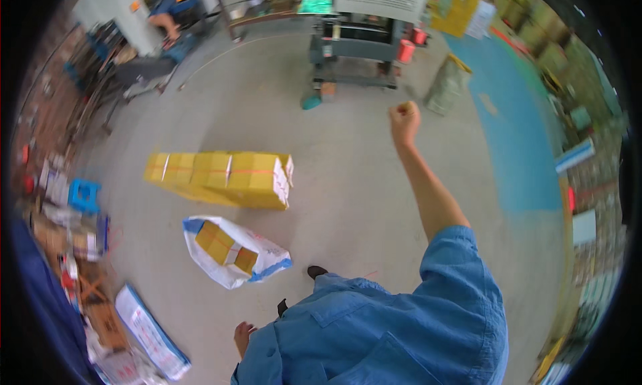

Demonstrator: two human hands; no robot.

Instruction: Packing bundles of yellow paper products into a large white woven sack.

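My right hand (404, 123) is stretched out ahead, closed in a fist. A small yellowish bit shows at its top, too small to name. My left hand (243, 335) hangs low beside my body, partly cut off by my blue shirt. Its fingers are loosely bent with a gap between them, and nothing shows in them. Ahead of that hand, on the floor, an open white and blue woven sack (271, 263) holds yellow packs (214, 241). Just beyond lies a long row of yellow packs (221, 174) with thin red cord along it.
A grey machine (354, 51) stands far ahead, a pale sack (447, 84) to its right. At the left are a blue stool (84, 196), cardboard boxes (105, 323) and a flat white and blue sack (152, 331). Blue floor paint (515, 138) runs along the right.
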